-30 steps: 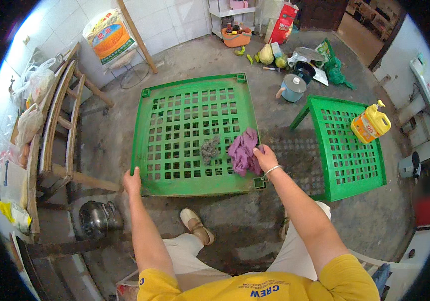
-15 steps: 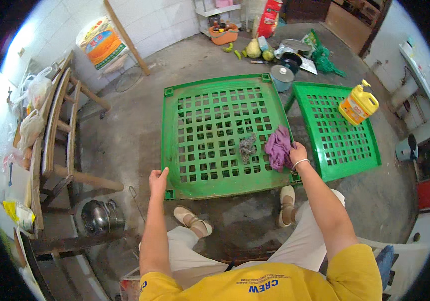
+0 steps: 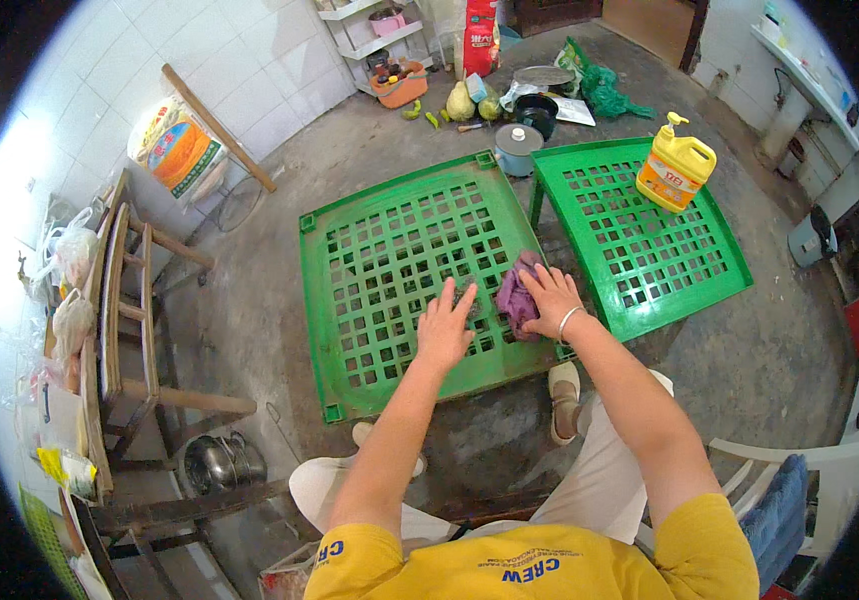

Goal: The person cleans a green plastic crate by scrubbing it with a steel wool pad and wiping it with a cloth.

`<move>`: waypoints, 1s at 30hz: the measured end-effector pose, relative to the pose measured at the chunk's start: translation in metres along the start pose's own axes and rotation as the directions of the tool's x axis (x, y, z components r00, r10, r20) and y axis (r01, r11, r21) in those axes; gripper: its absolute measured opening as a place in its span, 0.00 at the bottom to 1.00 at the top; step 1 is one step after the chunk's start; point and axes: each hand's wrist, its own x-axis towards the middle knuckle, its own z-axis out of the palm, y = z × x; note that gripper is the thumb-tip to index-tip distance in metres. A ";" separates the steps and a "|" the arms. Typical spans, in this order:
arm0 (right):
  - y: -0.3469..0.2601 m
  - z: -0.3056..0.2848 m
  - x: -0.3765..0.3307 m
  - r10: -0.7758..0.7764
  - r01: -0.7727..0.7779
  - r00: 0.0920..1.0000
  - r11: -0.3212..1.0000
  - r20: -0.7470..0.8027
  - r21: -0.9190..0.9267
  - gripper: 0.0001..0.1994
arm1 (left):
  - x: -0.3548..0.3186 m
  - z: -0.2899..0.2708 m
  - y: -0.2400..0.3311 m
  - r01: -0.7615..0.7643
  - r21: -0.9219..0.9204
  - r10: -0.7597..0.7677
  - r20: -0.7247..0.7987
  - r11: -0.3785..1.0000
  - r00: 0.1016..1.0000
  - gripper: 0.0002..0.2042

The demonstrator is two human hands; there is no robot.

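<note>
My left hand has left the near left corner of the green panel and now reaches in over its lattice, by the grey scouring pad. My right hand, a moment ago closed at the near right corner, now lies on the purple cloth. The panel has also shifted right, close beside the green bench that carries the yellow pump bottle; my arm hides part of that side, so I can't tell whether the two touch. I take this to mean the moving of the panel is over for now, and my attention is on the two things lying on it.

As for the grip, on the left it is fairly wide: palm down, fingers spread and thumb apart, with the pad mostly hidden around them. I can't tell whether they touch it. On the right my fingers are splayed too, resting over the cloth's right side, not clenched around it. The cloth sits bunched near the panel's right edge, just right of the pad.
</note>
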 end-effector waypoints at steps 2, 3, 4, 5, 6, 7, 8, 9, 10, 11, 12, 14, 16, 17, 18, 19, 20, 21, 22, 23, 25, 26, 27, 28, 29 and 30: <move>0.003 0.008 0.007 0.047 -0.047 0.999 0.999 -0.004 0.016 0.41 | 0.012 0.018 -0.005 -0.012 0.073 0.007 0.070 0.997 0.998 0.31; 0.004 0.011 0.010 0.046 -0.045 0.999 0.999 0.021 -0.028 0.38 | 0.017 0.024 -0.012 0.009 -0.005 -0.009 0.045 1.000 0.999 0.30; -0.004 0.011 0.012 0.043 -0.039 0.998 0.997 0.050 -0.070 0.35 | 0.017 0.029 -0.025 0.033 -0.083 -0.031 0.025 0.996 0.999 0.29; -0.010 0.010 0.013 0.042 -0.033 0.996 0.993 0.078 -0.115 0.32 | 0.017 0.031 -0.035 0.053 -0.164 -0.053 0.004 0.985 0.999 0.28; -0.014 0.022 0.011 -0.019 0.013 0.999 0.979 -0.030 -0.203 0.23 | 0.012 0.033 -0.046 0.027 -0.261 -0.057 -0.109 0.965 0.992 0.24; -0.017 0.027 0.007 -0.023 0.009 0.998 0.977 -0.059 -0.213 0.22 | 0.008 0.028 -0.051 0.067 -0.316 -0.113 -0.129 0.946 0.985 0.24; -0.020 0.031 0.003 -0.023 0.002 0.996 0.974 -0.091 -0.225 0.22 | 0.003 0.019 -0.055 0.101 -0.371 -0.167 -0.148 0.923 0.975 0.23; -0.022 0.032 0.002 -0.026 -0.004 0.992 0.972 -0.122 -0.236 0.21 | -0.003 0.009 -0.061 0.134 -0.425 -0.221 -0.163 0.895 0.962 0.23; -0.025 0.033 0.003 -0.021 0.015 0.984 0.999 -0.177 -0.032 0.20 | -0.012 -0.001 -0.070 0.153 -0.564 -0.309 -0.191 0.812 0.932 0.22; -0.025 0.034 0.004 0.001 0.037 0.974 0.985 -0.227 0.166 0.19 | -0.019 -0.010 -0.078 0.152 -0.693 -0.394 -0.203 0.704 0.897 0.21; -0.025 0.036 0.006 0.033 0.068 0.962 0.932 -0.270 0.356 0.19 | -0.025 -0.021 -0.087 0.167 -0.785 -0.473 -0.176 0.596 0.863 0.21; -0.021 0.037 0.015 0.160 0.086 0.901 0.844 -0.402 0.529 0.20 | -0.031 -0.045 -0.090 0.162 -0.931 -0.613 -0.078 0.327 0.786 0.20; -0.025 0.026 0.029 0.347 0.012 0.925 0.382 -0.156 0.924 0.25 | -0.042 -0.056 -0.100 0.124 -0.989 -0.672 0.037 0.082 0.739 0.20; -0.033 0.015 0.033 0.370 -0.037 0.929 0.087 0.002 0.995 0.27 | -0.049 -0.053 -0.106 0.084 -0.996 -0.681 0.083 -0.031 0.727 0.19; -0.044 0.005 0.035 0.313 -0.042 0.948 -0.079 0.065 0.996 0.32 | -0.051 -0.047 -0.106 0.093 -0.995 -0.663 0.083 -0.021 0.744 0.19; -0.051 0.001 0.038 0.249 -0.098 0.960 -0.129 0.128 0.987 0.31 | -0.053 -0.041 -0.100 0.100 -0.995 -0.651 0.084 -0.013 0.755 0.19; -0.059 0.000 0.044 0.175 -0.163 0.965 -0.179 0.194 0.970 0.31 | -0.054 -0.035 -0.091 0.132 -0.991 -0.594 0.090 0.028 0.799 0.20; -0.067 -0.001 0.050 0.098 -0.231 0.961 -0.221 0.257 0.948 0.30 | -0.050 -0.024 -0.082 0.118 -0.993 -0.547 0.113 -0.025 0.829 0.20; -0.078 0.002 0.054 0.035 -0.130 0.988 -0.363 0.153 0.923 0.28 | -0.044 -0.028 -0.061 0.168 -0.986 -0.513 0.155 -0.021 0.845 0.21; -0.095 0.007 0.058 0.002 -0.080 0.996 -0.445 0.090 0.892 0.24 | -0.041 -0.015 -0.053 0.177 -0.984 -0.491 0.155 -0.003 0.857 0.20; -0.121 0.002 0.063 -0.020 -0.146 0.984 -0.649 0.175 0.746 0.22 | -0.037 -0.015 -0.031 0.227 -0.962 -0.543 0.272 -0.151 0.794 0.19; -0.135 -0.004 0.065 0.046 -0.085 0.986 -0.679 0.159 0.729 0.18 | -0.038 -0.010 -0.027 0.200 -0.954 -0.580 0.296 -0.225 0.759 0.19; -0.147 -0.012 0.067 0.059 -0.059 0.988 -0.708 0.142 0.704 0.19 | -0.038 -0.006 -0.026 0.168 -0.940 -0.614 0.322 -0.296 0.721 0.19; -0.156 -0.023 0.067 0.079 -0.026 0.989 -0.735 0.124 0.678 0.20 | -0.037 -0.007 -0.026 0.154 -0.899 -0.584 0.388 -0.409 0.713 0.18; -0.161 -0.027 0.069 0.100 0.007 0.989 -0.760 0.107 0.649 0.21 | -0.037 -0.009 -0.026 0.137 -0.845 -0.547 0.449 -0.517 0.706 0.18; -0.160 -0.022 0.073 0.087 0.001 0.990 -0.778 0.107 0.629 0.25 | -0.037 -0.011 -0.026 0.118 -0.779 -0.504 0.505 -0.616 0.701 0.17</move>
